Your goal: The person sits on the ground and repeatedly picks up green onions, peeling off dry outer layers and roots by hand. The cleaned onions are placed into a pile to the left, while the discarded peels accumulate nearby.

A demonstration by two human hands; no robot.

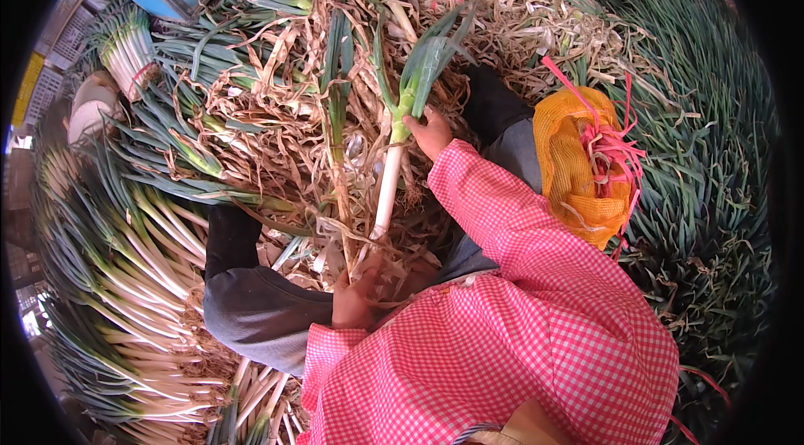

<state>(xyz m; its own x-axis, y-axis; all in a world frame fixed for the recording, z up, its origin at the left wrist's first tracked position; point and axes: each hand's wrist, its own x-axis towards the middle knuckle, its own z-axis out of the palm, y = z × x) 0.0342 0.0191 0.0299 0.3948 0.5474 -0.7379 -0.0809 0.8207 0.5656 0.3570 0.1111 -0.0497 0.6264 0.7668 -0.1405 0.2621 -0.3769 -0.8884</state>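
Observation:
A large green onion (388, 184) with a white stalk slants up between my two hands, its green leaves pointing away from me. My right hand (431, 133) grips it where the white stalk turns green. Near its root end, my left hand (357, 299) is closed on the lower stalk and loose dry outer leaves (342, 194); those fingers are partly hidden by the husks. The dry strip runs beside the white stalk, on its left, up to a green leaf (337, 68).
Brown husks (276, 87) and untrimmed onions heap up ahead. Clean white-stalked onions (151, 256) lie in rows at left, near a tied bundle (129, 52). An orange mesh bag (575, 162) with pink ties sits by my right leg. Dense green onion tops (697, 131) fill the right side.

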